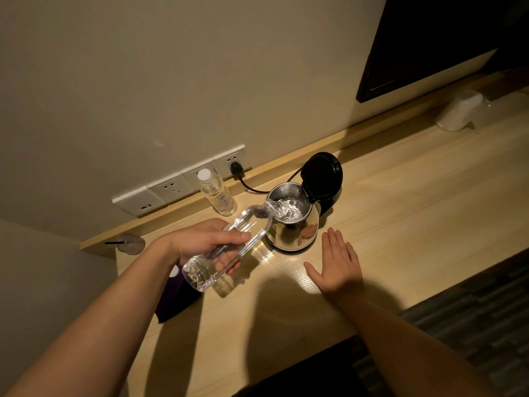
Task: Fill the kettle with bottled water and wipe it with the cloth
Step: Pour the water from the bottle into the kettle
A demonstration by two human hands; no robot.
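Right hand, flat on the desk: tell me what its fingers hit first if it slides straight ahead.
Probably the kettle: the right hand points toward its base on the desk, though depth is unclear.

Desk (400,213) surface right of and in front of the kettle (292,224) lies bare. Approach from above is partly blocked by the raised lid (322,174). Left flank is crowded: tilted bottle (229,247), upright bottle (219,196), power cord (252,186), dark cloth (174,299).
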